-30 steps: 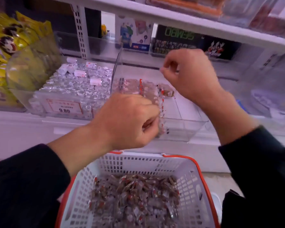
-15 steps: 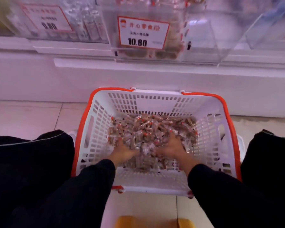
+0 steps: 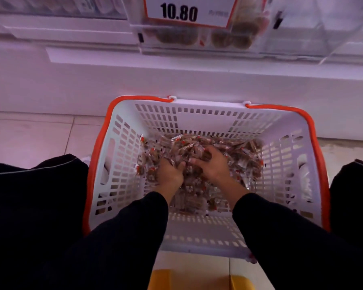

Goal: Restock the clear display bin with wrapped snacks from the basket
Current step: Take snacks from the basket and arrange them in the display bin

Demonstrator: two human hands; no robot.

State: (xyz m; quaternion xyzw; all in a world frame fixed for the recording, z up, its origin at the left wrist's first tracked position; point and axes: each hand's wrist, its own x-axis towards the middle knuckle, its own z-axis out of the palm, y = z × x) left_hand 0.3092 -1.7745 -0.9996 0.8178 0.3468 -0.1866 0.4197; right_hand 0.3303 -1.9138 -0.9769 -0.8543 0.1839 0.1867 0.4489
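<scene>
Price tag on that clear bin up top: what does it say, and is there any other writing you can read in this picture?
"10.80": on the white, red-edged price tag on the front of the clear display bin.
Small grey print right of the number: too blurred to read.
Print on the wrapped snacks in the basket: too small to read.
Nothing else legible.

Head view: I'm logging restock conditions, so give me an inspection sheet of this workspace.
Surface: tiled floor, the basket stands on it.
Job's things: white basket with an orange rim holds a pile of wrapped snacks; clear display bin above, few snacks inside, price tag reads 10.80.
Clutter: yellow object at the near edge, cannot tell what.
Hands: left hand and right hand dug into the snacks, fingers curled around them.
Cables: nothing seen.
Surroundings: white shelf base; neighbouring clear bins.
</scene>
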